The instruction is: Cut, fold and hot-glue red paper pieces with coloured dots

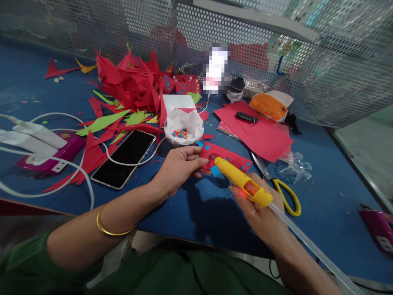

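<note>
Holds the red strip (224, 151) pinched by its nine-o'clock end in the nearer left hand (181, 165), lengthwise toward three, at eleven o'clock from the right hand (262, 217) wrapped around the yellow glue gun (235, 175).

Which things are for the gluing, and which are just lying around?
Looks like part of the gluing:
- yellow glue gun, in the right hand
- red paper strip, in the left hand
- probably the bowl of coloured bits

Seems to be just lying around:
- dark-screened phone
- small black fob
- orange packet
</note>
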{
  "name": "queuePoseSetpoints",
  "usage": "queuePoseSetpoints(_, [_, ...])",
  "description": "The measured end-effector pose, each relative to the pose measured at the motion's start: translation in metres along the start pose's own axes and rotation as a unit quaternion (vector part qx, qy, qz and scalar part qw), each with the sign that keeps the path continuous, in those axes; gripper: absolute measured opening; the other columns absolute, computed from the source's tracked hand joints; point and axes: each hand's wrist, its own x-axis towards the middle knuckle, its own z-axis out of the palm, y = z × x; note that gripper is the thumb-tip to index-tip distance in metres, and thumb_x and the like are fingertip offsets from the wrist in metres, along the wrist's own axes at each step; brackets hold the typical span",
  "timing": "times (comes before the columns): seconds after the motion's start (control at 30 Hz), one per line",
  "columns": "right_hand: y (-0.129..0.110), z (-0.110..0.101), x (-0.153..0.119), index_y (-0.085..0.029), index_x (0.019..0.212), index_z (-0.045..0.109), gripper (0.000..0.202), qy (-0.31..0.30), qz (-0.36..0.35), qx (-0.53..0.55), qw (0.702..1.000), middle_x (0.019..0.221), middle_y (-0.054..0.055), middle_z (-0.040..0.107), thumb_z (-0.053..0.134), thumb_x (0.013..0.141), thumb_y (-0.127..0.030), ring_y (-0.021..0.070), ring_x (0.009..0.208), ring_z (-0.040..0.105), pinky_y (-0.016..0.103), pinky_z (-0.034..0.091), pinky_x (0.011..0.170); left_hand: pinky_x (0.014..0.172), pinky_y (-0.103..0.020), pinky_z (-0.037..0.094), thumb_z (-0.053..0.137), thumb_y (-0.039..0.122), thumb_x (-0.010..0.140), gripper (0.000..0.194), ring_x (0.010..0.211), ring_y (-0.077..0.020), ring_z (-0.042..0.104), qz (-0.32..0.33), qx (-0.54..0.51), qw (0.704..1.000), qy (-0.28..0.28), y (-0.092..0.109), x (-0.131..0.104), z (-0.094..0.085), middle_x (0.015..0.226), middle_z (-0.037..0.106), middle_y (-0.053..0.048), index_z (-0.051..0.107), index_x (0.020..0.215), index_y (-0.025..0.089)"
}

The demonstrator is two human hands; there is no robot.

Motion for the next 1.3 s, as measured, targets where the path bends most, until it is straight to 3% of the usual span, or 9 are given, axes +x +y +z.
queuePoseSetpoints(0.23, [0.0, -0.001, -0.002, -0.023, 0.07, 0.046, 0.03, -0.012, 0.008, 0.014, 1.0, 0.056, -0.006, 0.044, 0.056, 0.093, -0.039, 0.0095, 0.046, 0.042, 0.024, 0.031, 0.046, 0.054, -0.019, 0.049, 0.073, 0.018, 0.077, 0.017, 0.064, -0.0135, 0.07, 0.007, 0.015, 1.0, 0.007, 0.0, 0.0, 0.0, 0.075, 0.075, -0.003, 0.074, 0.093, 0.015])
queuePoseSetpoints(0.53, [0.003, -0.005, -0.001, -0.022, 0.077, 0.054, 0.023, 0.05, 0.031, -0.014, 0.998, 0.059, -0.004, 0.054, 0.056, 0.093, -0.038, 0.0115, 0.048, 0.05, 0.024, 0.035, 0.046, 0.055, -0.019, 0.049, 0.073, 0.018, 0.079, 0.02, 0.065, -0.0132, 0.071, -0.001, 0.02, 1.0, 0.004, -0.001, -0.001, 0.0, 0.078, 0.076, -0.003, 0.073, 0.098, 0.014])
queuePoseSetpoints(0.77, [0.005, -0.004, 0.0, -0.022, 0.08, 0.058, 0.021, 0.007, 0.024, 0.028, 0.999, 0.062, -0.002, 0.057, 0.054, 0.094, -0.037, 0.0126, 0.051, 0.052, 0.026, 0.038, 0.048, 0.055, -0.02, 0.049, 0.073, 0.019, 0.078, 0.017, 0.067, -0.0143, 0.072, 0.0, 0.022, 1.0, -0.003, -0.001, 0.0, 0.0, 0.08, 0.077, -0.005, 0.074, 0.095, 0.015])
queuePoseSetpoints(0.83, [0.006, -0.003, 0.001, -0.022, 0.079, 0.058, 0.024, 0.023, 0.028, 0.0, 0.999, 0.061, -0.002, 0.057, 0.054, 0.094, -0.04, 0.013, 0.051, 0.051, 0.027, 0.037, 0.048, 0.056, -0.02, 0.049, 0.073, 0.019, 0.078, 0.016, 0.067, -0.0147, 0.072, 0.001, 0.025, 1.0, -0.004, -0.002, -0.001, 0.0, 0.078, 0.076, -0.005, 0.073, 0.093, 0.015])
queuePoseSetpoints(0.97, [0.015, -0.006, 0.004, -0.021, 0.078, 0.061, 0.031, 0.102, 0.079, -0.046, 0.991, 0.062, 0.001, 0.058, 0.053, 0.094, -0.047, 0.0154, 0.055, 0.054, 0.028, 0.038, 0.052, 0.055, -0.02, 0.049, 0.075, 0.021, 0.078, 0.015, 0.067, -0.0151, 0.073, 0.0, 0.026, 1.0, -0.006, -0.002, -0.001, 0.0, 0.077, 0.076, -0.005, 0.072, 0.091, 0.014])
queuePoseSetpoints(1.1, [0.027, -0.017, 0.009, -0.02, 0.077, 0.068, 0.041, 0.138, 0.14, -0.005, 0.981, 0.058, 0.001, 0.058, 0.053, 0.092, -0.054, 0.016, 0.053, 0.054, 0.029, 0.041, 0.053, 0.055, -0.02, 0.049, 0.074, 0.02, 0.078, 0.013, 0.068, -0.0155, 0.073, -0.008, 0.022, 1.0, -0.01, -0.002, 0.0, -0.001, 0.078, 0.075, -0.005, 0.071, 0.09, 0.014])
queuePoseSetpoints(1.2, [0.036, -0.032, 0.01, -0.018, 0.08, 0.071, 0.042, 0.146, 0.2, 0.027, 0.968, 0.058, 0.001, 0.059, 0.055, 0.09, -0.056, 0.0149, 0.052, 0.054, 0.028, 0.04, 0.05, 0.052, -0.019, 0.048, 0.074, 0.018, 0.077, 0.012, 0.065, -0.0146, 0.072, -0.014, 0.011, 1.0, -0.004, -0.003, 0.002, -0.002, 0.076, 0.073, -0.004, 0.07, 0.086, 0.014])
queuePoseSetpoints(1.3, [0.055, -0.05, 0.011, -0.014, 0.089, 0.072, 0.044, 0.115, 0.244, 0.036, 0.962, 0.065, 0.006, 0.063, 0.054, 0.091, -0.054, 0.0135, 0.054, 0.054, 0.028, 0.039, 0.049, 0.051, -0.018, 0.048, 0.076, 0.018, 0.075, 0.012, 0.064, -0.0133, 0.072, -0.019, 0.003, 1.0, -0.003, -0.002, 0.003, -0.003, 0.074, 0.071, -0.002, 0.069, 0.084, 0.014])
